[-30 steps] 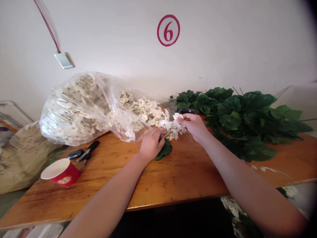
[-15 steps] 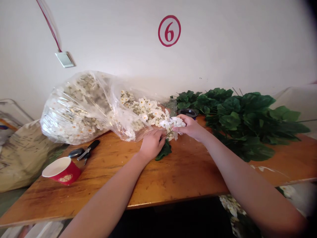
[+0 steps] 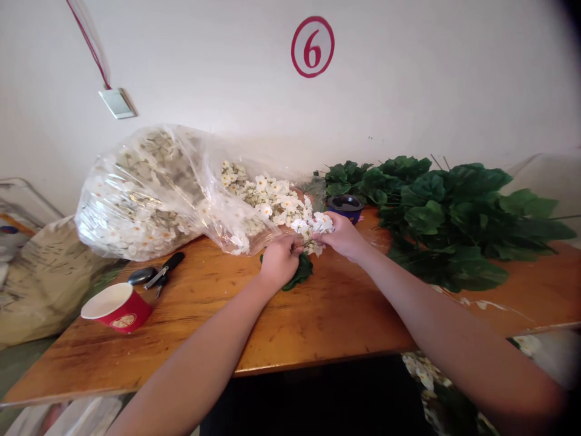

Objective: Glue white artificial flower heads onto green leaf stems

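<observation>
My left hand (image 3: 280,261) is closed on a stem above the wooden table, with a dark green leaf (image 3: 300,271) showing below and beside it. White flowers (image 3: 313,227) on that stem stand between my two hands. The fingers of my right hand (image 3: 342,236) are pinched on the white flowers at their right side. Just behind the hands, more loose white flowers (image 3: 276,200) spill from the mouth of a clear plastic bag (image 3: 140,194) full of them.
On the wooden table (image 3: 204,303) are a red paper cup (image 3: 120,309) and black-handled tools (image 3: 158,275) at left. A dark blue pot (image 3: 345,207) stands behind my right hand. Green leaf bunches (image 3: 454,212) cover the right side. A bulging sack (image 3: 40,278) is at far left.
My right hand has moved slightly left and down along the flowers, and more of the blue pot shows. More green leaf shows around my left hand. The camera view has shifted slightly.
</observation>
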Demonstrator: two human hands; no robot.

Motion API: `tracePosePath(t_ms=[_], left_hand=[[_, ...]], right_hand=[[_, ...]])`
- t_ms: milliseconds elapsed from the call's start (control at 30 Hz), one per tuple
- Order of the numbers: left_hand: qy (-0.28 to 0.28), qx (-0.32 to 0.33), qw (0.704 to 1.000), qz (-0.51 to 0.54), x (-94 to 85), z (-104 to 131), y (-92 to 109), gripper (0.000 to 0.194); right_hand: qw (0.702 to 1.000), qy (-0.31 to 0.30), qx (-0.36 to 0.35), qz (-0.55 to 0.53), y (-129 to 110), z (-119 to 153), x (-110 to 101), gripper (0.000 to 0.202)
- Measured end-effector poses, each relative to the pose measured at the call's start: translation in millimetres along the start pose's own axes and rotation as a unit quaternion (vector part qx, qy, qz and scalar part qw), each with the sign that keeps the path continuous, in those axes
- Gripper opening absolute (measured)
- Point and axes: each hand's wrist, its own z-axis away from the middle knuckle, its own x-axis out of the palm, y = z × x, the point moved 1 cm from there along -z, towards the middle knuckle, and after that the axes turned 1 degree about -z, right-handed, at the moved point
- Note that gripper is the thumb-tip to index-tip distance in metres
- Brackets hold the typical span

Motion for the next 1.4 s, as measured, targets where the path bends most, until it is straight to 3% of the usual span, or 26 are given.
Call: tracePosePath(t_ms=[333,700,867,933,1000,1100,1200,1300,1400], left_hand=[[0.01,0.008,1.0,0.024,-0.6,0,-1,0.015],[0.022,0.024,0.999,0.041,0.0,0,-1,0.017],[0.026,0.012,0.998,0.047,-6.1,-3,-2,0.014],[0.023,-0.006,0.998,0.061,-10.1,-6,-3,0.01],[0.036,-0.054,0.992,0.106,-14.7,-9,-4,0.003],[0.066,-0.165,0.954,0.243,-22.6,-14,-7,0.014],[0.08,-0.25,0.859,0.44,-30.0,-18,-10,0.026],[0.078,-0.28,0.772,0.566,-33.3,-18,-11,0.032],[0.048,-0.287,0.73,0.618,-30.6,-17,-9,0.034]], right_hand=[[0.993,0.011,0.051,-0.106,-3,5,12,0.042],[0.991,0.003,0.046,-0.122,3,5,16,0.032],[0.989,-0.031,0.055,-0.131,8,2,17,0.038],[0.993,-0.012,0.035,-0.111,3,0,13,0.043],[0.996,0.047,-0.017,-0.068,-6,1,6,0.049],[0.979,0.157,-0.127,0.003,-22,9,-3,0.056],[0.962,0.21,-0.173,0.019,-28,18,-4,0.044],[0.982,0.128,-0.136,0.032,-24,20,8,0.033],[0.999,-0.007,-0.047,-0.018,-14,16,27,0.037]])
